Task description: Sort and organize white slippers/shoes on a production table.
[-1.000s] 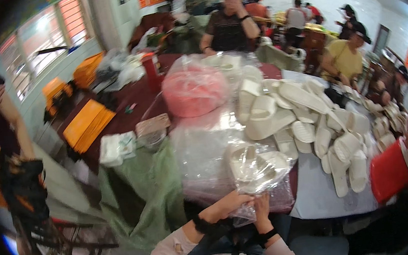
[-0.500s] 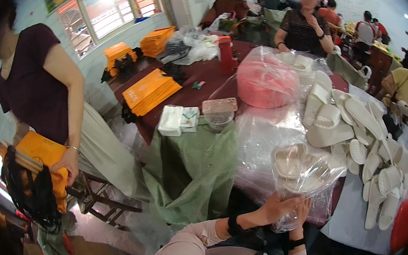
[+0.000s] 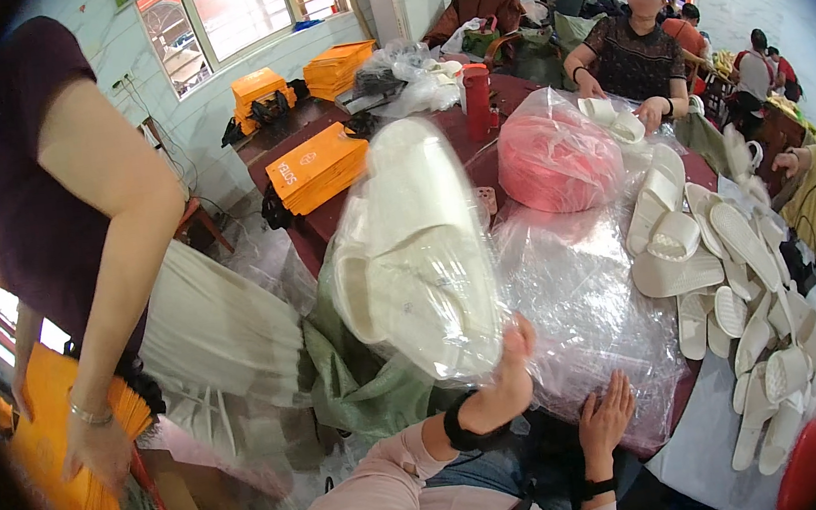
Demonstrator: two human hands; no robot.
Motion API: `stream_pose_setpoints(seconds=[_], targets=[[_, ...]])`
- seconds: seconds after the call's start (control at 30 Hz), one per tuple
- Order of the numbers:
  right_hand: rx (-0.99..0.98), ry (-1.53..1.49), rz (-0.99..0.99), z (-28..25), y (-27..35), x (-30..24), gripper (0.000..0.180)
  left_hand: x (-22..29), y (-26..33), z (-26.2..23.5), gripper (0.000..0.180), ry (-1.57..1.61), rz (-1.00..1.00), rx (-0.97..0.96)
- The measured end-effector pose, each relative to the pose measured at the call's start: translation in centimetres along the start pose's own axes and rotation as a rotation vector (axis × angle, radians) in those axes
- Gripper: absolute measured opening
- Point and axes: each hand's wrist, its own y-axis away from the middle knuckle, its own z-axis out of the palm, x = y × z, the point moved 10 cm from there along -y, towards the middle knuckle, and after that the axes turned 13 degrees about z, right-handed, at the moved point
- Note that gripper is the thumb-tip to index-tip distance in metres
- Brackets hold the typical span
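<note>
Nearest, the left hand (image 3: pixel 503 385) is closed around the lower edge of a clear plastic bag of white slippers (image 3: pixel 418 254), holding it raised above the lap, while the right hand (image 3: pixel 603 419) hangs open and empty, fingers spread, just beside a heap of clear plastic bags (image 3: pixel 590 305). Beyond, loose white slippers (image 3: pixel 722 270) cover the surface (image 3: pixel 709 422), with a pink bundle (image 3: pixel 559 162) farther back.

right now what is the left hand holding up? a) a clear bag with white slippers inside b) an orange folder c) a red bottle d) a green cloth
a: the left hand grips the bottom of a clear plastic bag of white slippers, raised above the table, while the right hand is open and holds nothing.
</note>
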Motion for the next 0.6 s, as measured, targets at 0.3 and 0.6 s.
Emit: stream_pose_setpoints(seconds=[0.3, 0.6], targets=[[0.007, -0.008, 0.001, -0.2, 0.0, 0.1, 0.056, -6.4, -1.1, -9.6, 0.042, -0.243, -0.137, 0.510], [0.004, -0.012, -0.012, -0.2, 0.1, 0.0, 0.055, -16.6, 4.6, -17.5, 0.053, -0.103, -0.459, 0.868]])
